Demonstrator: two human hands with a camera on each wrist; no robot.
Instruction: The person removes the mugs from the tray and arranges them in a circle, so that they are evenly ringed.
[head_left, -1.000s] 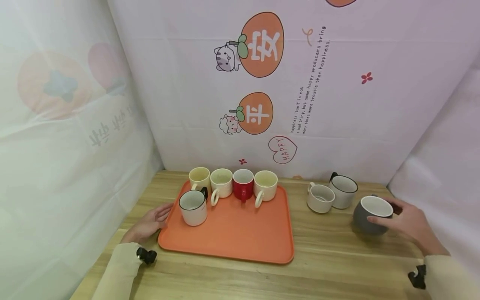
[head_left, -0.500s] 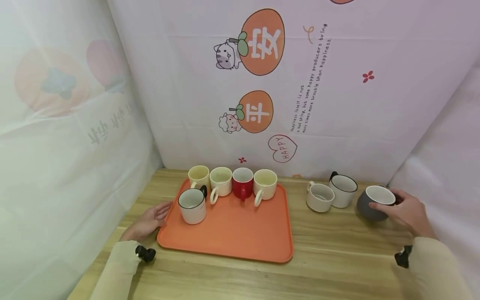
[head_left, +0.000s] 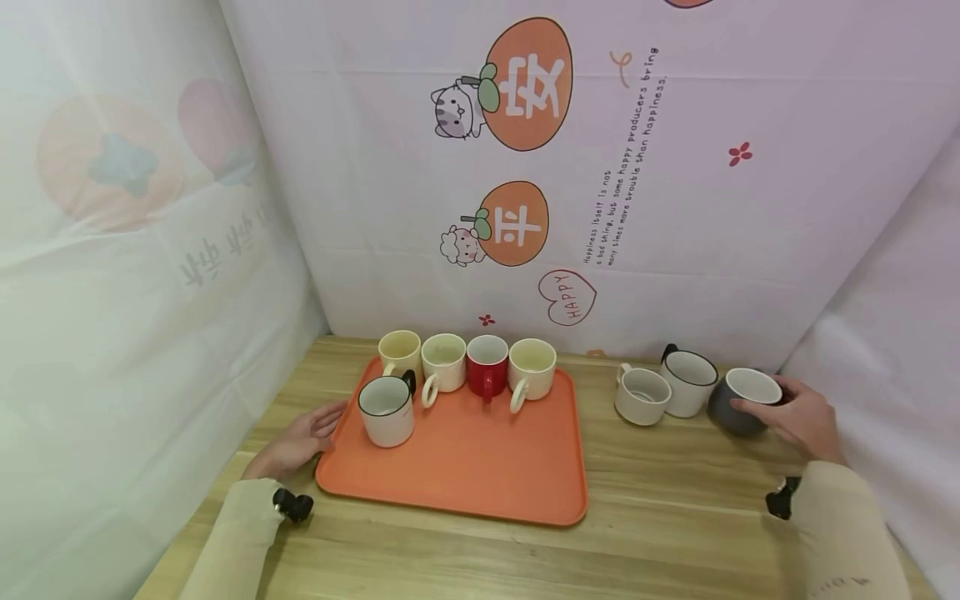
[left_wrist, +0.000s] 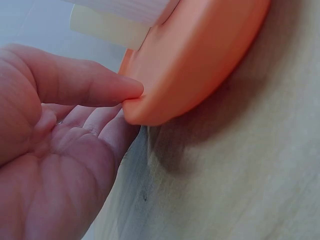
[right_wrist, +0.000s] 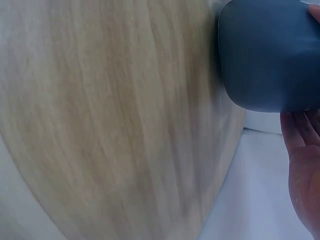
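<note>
At the right end of the wooden table, my right hand (head_left: 804, 417) grips a dark grey mug (head_left: 731, 414) with a white inside, thumb on its near side and fingers behind. The right wrist view has the mug's grey wall (right_wrist: 270, 55) low at the table surface, fingers along its side. My left hand (head_left: 303, 442) pinches the left rim of the orange tray (head_left: 480, 467); in the left wrist view the thumb (left_wrist: 95, 85) presses on the rim with fingers beneath. Beside the grey mug stand a white black-rimmed mug (head_left: 686, 392) and a small cream cup (head_left: 642, 398).
Along the tray's back edge sit a yellow mug (head_left: 401, 354), a cream mug (head_left: 444, 367), a red mug (head_left: 487, 369) and another cream mug (head_left: 532, 371). A white black-rimmed mug (head_left: 387, 421) stands at the tray's left. White printed cloth (head_left: 675, 250) encloses the table.
My right hand has brought the grey mug back and slightly left, down beside the white black-rimmed mug. My left hand stays at the tray's rim.
</note>
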